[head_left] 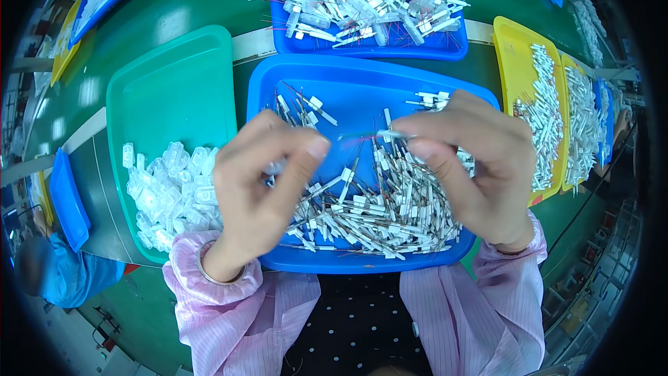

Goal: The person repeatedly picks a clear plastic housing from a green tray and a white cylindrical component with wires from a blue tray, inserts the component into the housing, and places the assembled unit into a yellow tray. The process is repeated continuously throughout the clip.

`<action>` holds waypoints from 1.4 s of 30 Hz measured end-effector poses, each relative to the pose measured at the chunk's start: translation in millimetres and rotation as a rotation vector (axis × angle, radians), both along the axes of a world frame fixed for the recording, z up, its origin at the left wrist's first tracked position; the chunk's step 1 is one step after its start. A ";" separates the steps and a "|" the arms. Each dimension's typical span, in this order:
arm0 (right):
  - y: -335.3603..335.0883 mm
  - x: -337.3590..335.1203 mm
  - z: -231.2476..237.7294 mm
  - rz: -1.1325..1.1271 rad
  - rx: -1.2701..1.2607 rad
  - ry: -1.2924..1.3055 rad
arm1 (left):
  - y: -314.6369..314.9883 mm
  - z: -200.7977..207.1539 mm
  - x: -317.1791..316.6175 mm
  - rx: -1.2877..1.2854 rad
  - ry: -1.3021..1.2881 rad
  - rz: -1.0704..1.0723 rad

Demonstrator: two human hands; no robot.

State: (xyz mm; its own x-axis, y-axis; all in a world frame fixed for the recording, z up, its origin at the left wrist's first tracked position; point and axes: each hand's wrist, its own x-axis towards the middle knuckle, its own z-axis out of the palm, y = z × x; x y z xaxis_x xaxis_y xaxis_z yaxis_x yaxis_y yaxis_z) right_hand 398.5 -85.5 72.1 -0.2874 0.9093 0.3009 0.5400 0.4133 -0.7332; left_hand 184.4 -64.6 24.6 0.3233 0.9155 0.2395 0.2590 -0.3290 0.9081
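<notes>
Above the big blue tray (pixel 313 69), both hands are raised close to each other. My right hand (pixel 480 160) pinches a slim white part with thin wires (pixel 393 134) between thumb and forefinger. Its wires stretch toward my left hand (pixel 268 174) and are smeared by motion. The left thumb and forefinger are pressed together at the wire ends; what sits between them is too small to make out. Below lies a heap of similar slim wired parts (pixel 390 216), white with dark and red leads, and a few loose ones are near the tray's far side.
A green tray (pixel 174 63) at the left holds clear plastic housings (pixel 170 195). Behind, another blue tray (pixel 376 49) is piled with wired white pieces. Yellow trays (pixel 511 49) of small parts stand at the right. A person in blue (pixel 83 271) is at the far left.
</notes>
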 end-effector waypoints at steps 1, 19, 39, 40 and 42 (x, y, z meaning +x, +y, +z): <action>0.0 -0.5 1.1 -0.033 -0.010 0.025 | 0.1 1.5 -5.6 -0.272 -0.101 -0.017; 2.8 -1.6 -22.8 -0.026 0.172 0.142 | -3.2 4.3 7.4 -0.563 -0.562 -0.363; -5.6 5.3 -15.4 0.091 0.457 -0.110 | -6.7 9.7 11.2 -0.471 -0.479 -0.251; -5.5 5.2 -15.1 0.092 0.470 -0.114 | -7.4 10.6 11.2 -0.479 -0.482 -0.251; -5.1 4.3 -16.3 0.121 0.502 -0.129 | -7.5 10.6 11.0 -0.481 -0.492 -0.256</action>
